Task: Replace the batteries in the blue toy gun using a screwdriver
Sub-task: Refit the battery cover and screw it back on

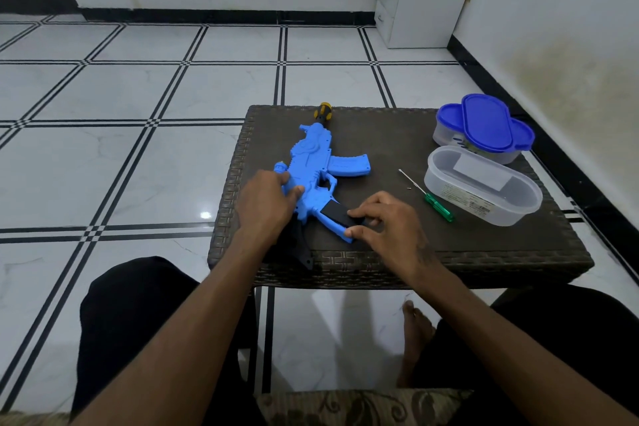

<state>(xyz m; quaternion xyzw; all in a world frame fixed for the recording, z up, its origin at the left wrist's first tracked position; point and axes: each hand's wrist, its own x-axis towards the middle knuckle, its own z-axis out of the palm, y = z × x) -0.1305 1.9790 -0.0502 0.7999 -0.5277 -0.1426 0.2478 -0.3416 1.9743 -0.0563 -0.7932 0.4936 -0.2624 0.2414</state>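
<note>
Woven brown worktop (397,135) is carrying the moulded blue gun (313,162); left hand (264,201) is gripping its body, right hand (383,221) pinching the black grip panel (337,214), green-handled screwdriver (427,195) lying nearby.

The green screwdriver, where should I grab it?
Take the green-handled screwdriver by its thick green handle, the end nearest you, coming down from above. It lies flat on the dark woven table; the thin metal shaft points away, and the clear oval tub crowds its right side.
</note>
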